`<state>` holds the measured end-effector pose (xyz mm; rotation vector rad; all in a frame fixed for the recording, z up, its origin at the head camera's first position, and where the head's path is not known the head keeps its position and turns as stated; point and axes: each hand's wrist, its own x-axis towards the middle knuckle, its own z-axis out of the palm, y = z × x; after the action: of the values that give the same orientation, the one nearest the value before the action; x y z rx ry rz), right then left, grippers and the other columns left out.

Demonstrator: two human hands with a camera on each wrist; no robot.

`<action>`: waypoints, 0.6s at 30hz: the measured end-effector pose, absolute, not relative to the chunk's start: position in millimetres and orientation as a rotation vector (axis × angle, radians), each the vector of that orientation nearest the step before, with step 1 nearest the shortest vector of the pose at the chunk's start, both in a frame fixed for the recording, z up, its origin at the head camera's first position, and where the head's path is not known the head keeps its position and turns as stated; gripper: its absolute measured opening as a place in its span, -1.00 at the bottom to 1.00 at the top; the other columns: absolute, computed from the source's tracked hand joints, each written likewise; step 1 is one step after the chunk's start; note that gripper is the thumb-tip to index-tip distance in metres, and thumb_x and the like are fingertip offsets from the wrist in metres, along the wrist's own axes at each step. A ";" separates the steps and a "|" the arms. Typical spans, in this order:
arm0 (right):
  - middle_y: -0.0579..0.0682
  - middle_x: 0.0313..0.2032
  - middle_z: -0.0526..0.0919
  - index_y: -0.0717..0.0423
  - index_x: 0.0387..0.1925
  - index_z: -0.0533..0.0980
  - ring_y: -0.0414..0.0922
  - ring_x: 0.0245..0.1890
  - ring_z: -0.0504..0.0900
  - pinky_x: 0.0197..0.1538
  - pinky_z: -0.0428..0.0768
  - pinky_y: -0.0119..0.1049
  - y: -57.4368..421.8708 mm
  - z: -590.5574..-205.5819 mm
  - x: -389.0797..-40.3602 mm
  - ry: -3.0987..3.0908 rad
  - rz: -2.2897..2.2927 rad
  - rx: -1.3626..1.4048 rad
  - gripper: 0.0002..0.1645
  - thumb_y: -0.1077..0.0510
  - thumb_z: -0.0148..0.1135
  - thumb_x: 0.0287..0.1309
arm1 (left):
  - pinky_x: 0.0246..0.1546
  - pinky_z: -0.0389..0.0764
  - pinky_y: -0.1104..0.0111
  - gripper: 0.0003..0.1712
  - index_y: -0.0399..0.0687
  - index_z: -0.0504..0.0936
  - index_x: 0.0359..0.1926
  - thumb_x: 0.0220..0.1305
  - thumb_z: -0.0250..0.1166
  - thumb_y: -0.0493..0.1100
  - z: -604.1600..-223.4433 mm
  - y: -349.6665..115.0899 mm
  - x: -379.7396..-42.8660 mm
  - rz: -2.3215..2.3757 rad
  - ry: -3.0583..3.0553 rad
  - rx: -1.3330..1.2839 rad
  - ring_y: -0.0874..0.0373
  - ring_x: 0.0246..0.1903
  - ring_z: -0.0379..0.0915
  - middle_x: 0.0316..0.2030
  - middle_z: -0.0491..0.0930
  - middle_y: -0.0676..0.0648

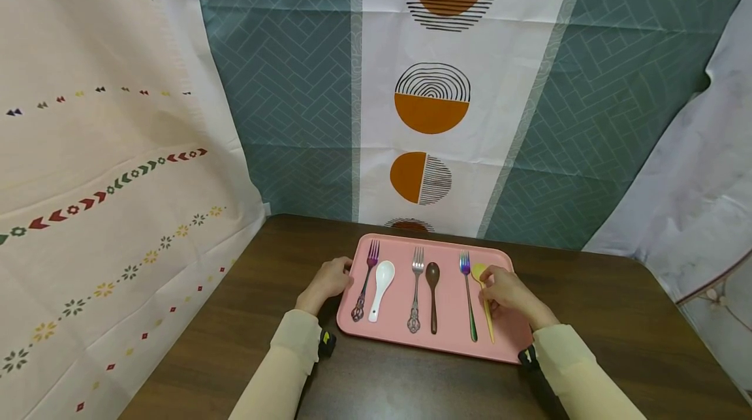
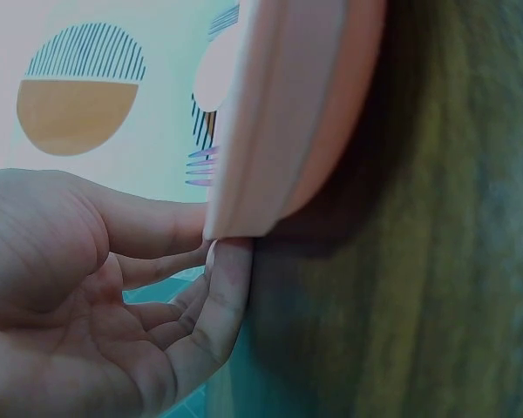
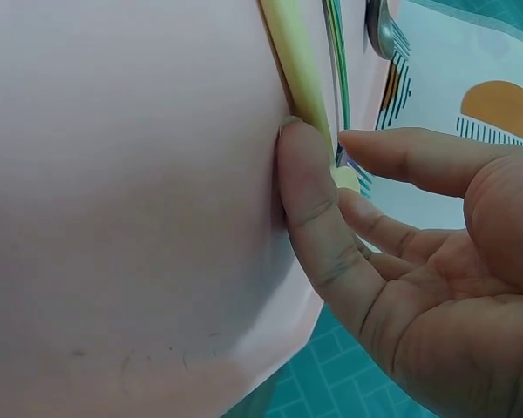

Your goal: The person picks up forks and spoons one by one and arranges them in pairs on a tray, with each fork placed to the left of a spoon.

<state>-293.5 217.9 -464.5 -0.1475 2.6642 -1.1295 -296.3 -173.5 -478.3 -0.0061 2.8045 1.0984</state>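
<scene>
A pink tray (image 1: pixel 449 315) lies on the table with three forks and three spoons on it, side by side. My left hand (image 1: pixel 329 279) is at the tray's left edge; in the left wrist view its thumb and a finger pinch the tray rim (image 2: pixel 283 113). The right hand (image 1: pixel 510 290) reaches over the tray's right part. Its thumb and index finger (image 3: pixel 309 183) pinch the yellow spoon (image 3: pixel 296 65), which lies bowl away from me. Just left of that is a rainbow-coloured fork (image 1: pixel 470 302).
Mid-tray lie a silver fork (image 1: pixel 417 276) and a brown spoon (image 1: pixel 433 296). Nearer the left hand are a purple fork (image 1: pixel 369 276) and a white spoon (image 1: pixel 382 283). Beneath the tray is a dark wooden table (image 1: pixel 405 384), with patterned cloth (image 1: pixel 294 100) hanging behind it.
</scene>
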 end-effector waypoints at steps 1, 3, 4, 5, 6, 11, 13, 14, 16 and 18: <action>0.12 -0.59 0.57 0.49 0.03 0.41 -0.07 -0.67 0.64 -0.54 0.69 -0.16 218.4 -464.2 -293.6 2.668 -1.128 -0.154 -0.59 0.42 0.28 0.15 | 0.16 0.57 -0.08 -0.51 -0.30 0.52 0.33 0.42 0.26 -0.28 -477.9 -173.1 -296.2 1.103 2.803 -0.007 -0.08 -0.12 0.53 0.02 0.62 -0.26; 0.11 -0.58 0.58 0.50 0.04 0.41 -0.07 -0.66 0.65 -0.53 0.69 -0.15 219.8 -464.2 -294.3 2.676 -1.117 -0.176 -0.60 0.39 0.25 0.19 | 0.16 0.57 -0.08 -0.51 -0.30 0.52 0.33 0.42 0.26 -0.29 -477.3 -172.6 -296.2 1.102 2.801 -0.007 -0.08 -0.12 0.53 0.01 0.62 -0.26; 0.11 -0.58 0.58 0.50 0.04 0.41 -0.07 -0.66 0.65 -0.53 0.69 -0.15 220.7 -464.4 -295.0 2.681 -1.114 -0.190 -0.60 0.37 0.23 0.20 | 0.16 0.57 -0.08 -0.51 -0.30 0.52 0.33 0.42 0.26 -0.29 -476.9 -172.4 -296.0 1.100 2.801 -0.008 -0.08 -0.12 0.53 0.02 0.62 -0.26; 0.11 -0.58 0.58 0.51 0.04 0.41 -0.08 -0.66 0.65 -0.53 0.69 -0.15 221.2 -463.9 -294.9 2.688 -1.107 -0.205 -0.62 0.36 0.20 0.23 | 0.16 0.57 -0.08 -0.51 -0.30 0.52 0.32 0.42 0.26 -0.29 -476.6 -172.4 -296.0 1.097 2.801 -0.008 -0.08 -0.12 0.53 0.02 0.62 -0.26; 0.10 -0.58 0.57 0.51 0.04 0.42 -0.08 -0.66 0.64 -0.52 0.69 -0.15 221.7 -463.4 -295.0 2.693 -1.101 -0.209 -0.63 0.35 0.18 0.25 | 0.16 0.57 -0.08 -0.51 -0.30 0.52 0.32 0.42 0.26 -0.29 -476.4 -172.4 -296.0 1.094 2.800 -0.009 -0.08 -0.12 0.53 0.02 0.62 -0.26; 0.13 -0.59 0.57 0.50 0.07 0.41 -0.06 -0.67 0.62 -0.53 0.68 -0.15 223.2 -459.8 -292.9 2.689 -1.092 -0.208 -0.64 0.33 0.10 0.32 | 0.16 0.57 -0.08 -0.51 -0.30 0.52 0.33 0.43 0.26 -0.29 -475.0 -172.8 -295.2 1.099 2.791 -0.018 -0.09 -0.11 0.53 0.02 0.62 -0.26; 0.14 -0.58 0.57 0.49 0.09 0.41 -0.05 -0.67 0.62 -0.53 0.68 -0.15 223.8 -458.7 -292.1 2.682 -1.094 -0.190 -0.64 0.33 0.10 0.34 | 0.16 0.57 -0.09 -0.51 -0.30 0.52 0.33 0.43 0.26 -0.29 -475.0 -172.8 -295.2 1.103 2.790 -0.018 -0.09 -0.11 0.53 0.02 0.62 -0.26; 0.14 -0.58 0.58 0.48 0.09 0.41 -0.05 -0.67 0.61 -0.53 0.68 -0.15 224.1 -458.3 -291.8 2.680 -1.097 -0.181 -0.64 0.33 0.10 0.35 | 0.16 0.57 -0.09 -0.51 -0.30 0.51 0.33 0.42 0.26 -0.29 -475.2 -172.8 -295.2 1.103 2.790 -0.017 -0.09 -0.11 0.53 0.02 0.62 -0.26; 0.15 -0.55 0.58 0.48 0.10 0.42 -0.05 -0.66 0.61 -0.52 0.68 -0.15 224.7 -456.8 -290.7 2.682 -1.100 -0.176 -0.65 0.32 0.10 0.36 | 0.16 0.57 -0.09 -0.51 -0.30 0.51 0.33 0.43 0.26 -0.29 -475.6 -172.8 -295.2 1.105 2.790 -0.021 -0.10 -0.11 0.53 0.03 0.62 -0.27; 0.14 -0.53 0.58 0.47 0.10 0.43 -0.05 -0.64 0.60 -0.51 0.67 -0.17 225.5 -455.7 -289.6 2.688 -1.097 -0.176 -0.65 0.31 0.11 0.37 | 0.16 0.57 -0.09 -0.50 -0.30 0.51 0.34 0.43 0.26 -0.28 -476.4 -172.9 -295.6 1.104 2.790 -0.025 -0.10 -0.10 0.53 0.03 0.61 -0.28</action>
<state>-289.6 225.5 -455.7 -0.1758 2.6880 -1.0971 -295.6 -172.9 -476.4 -0.0252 2.7903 1.1044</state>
